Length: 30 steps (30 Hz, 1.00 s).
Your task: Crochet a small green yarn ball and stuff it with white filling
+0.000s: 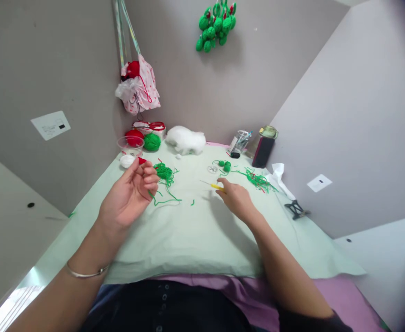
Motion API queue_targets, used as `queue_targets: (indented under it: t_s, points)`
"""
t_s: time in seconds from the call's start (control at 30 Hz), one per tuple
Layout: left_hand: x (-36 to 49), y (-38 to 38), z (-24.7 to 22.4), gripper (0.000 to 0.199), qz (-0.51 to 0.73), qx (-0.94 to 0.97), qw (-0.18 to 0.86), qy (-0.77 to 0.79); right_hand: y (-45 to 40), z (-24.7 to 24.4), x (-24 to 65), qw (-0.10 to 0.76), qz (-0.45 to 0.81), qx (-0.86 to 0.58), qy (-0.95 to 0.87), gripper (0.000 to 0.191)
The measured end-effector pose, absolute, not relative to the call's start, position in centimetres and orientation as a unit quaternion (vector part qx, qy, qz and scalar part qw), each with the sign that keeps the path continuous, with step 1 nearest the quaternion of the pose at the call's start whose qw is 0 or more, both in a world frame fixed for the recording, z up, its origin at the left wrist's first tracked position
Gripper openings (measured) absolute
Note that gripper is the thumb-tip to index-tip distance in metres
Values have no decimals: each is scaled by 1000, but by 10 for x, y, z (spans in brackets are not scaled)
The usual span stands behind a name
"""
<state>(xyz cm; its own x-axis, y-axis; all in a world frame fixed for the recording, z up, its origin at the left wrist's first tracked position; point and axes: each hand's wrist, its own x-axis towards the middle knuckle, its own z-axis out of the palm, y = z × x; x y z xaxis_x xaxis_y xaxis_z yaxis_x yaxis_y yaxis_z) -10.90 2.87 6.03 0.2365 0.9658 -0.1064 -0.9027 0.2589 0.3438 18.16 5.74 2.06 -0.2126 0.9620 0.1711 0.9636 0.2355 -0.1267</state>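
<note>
My left hand is raised on the left side of the table, palm turned up and fingers curled. A small red piece shows at its thumb and fingertip; what it is exactly I cannot make out. Just beyond those fingers lies a loose tangle of green yarn, with a strand trailing toward the middle. Over the right half of the table, my right hand grips a crochet hook by its yellow handle, the thin metal shaft pointing left. Small green crocheted balls lie beyond it.
White stuffing sits at the back, beside a green yarn ball, a red yarn ball and a clear tub. Green scraps, a dark phone-like slab and a black stand lie right. Green crocheted pieces hang above.
</note>
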Motion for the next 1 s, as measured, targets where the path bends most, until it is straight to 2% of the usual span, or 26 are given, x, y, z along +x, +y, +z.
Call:
queue_targets:
  t_s: [0.1, 0.17, 0.23, 0.33, 0.53, 0.67, 0.73, 0.8, 0.9, 1.0]
  points:
    - [-94, 15, 55, 45, 560, 119, 806, 152, 34, 29, 160, 147, 103, -575, -798, 34]
    - [-84, 8, 53, 47, 539, 135, 816, 161, 18, 29, 138, 265, 318, -495, -764, 39]
    - [-77, 3, 50, 49, 527, 146, 821, 165, 5, 27, 117, 327, 417, -439, -725, 41]
    - [-75, 1, 46, 50, 519, 152, 825, 161, -3, 21, 101, 336, 451, -412, -717, 24]
    - [-81, 2, 38, 42, 493, 223, 828, 147, -1, 15, 112, 437, 518, -445, -585, 23]
    - [-74, 0, 34, 34, 479, 232, 837, 129, -7, 13, 107, 393, 544, -413, -616, 27]
    - [-72, -1, 33, 31, 481, 225, 837, 132, -10, 11, 103, 370, 553, -396, -633, 23]
    - [-74, -1, 30, 30, 482, 245, 828, 149, -10, 10, 103, 394, 556, -404, -611, 24]
    - [-79, -3, 23, 37, 498, 404, 730, 238, -8, 9, 110, 483, 568, -411, -525, 23]
    - [-77, -9, 15, 37, 471, 616, 518, 360, -9, 11, 114, 563, 582, -366, -459, 23]
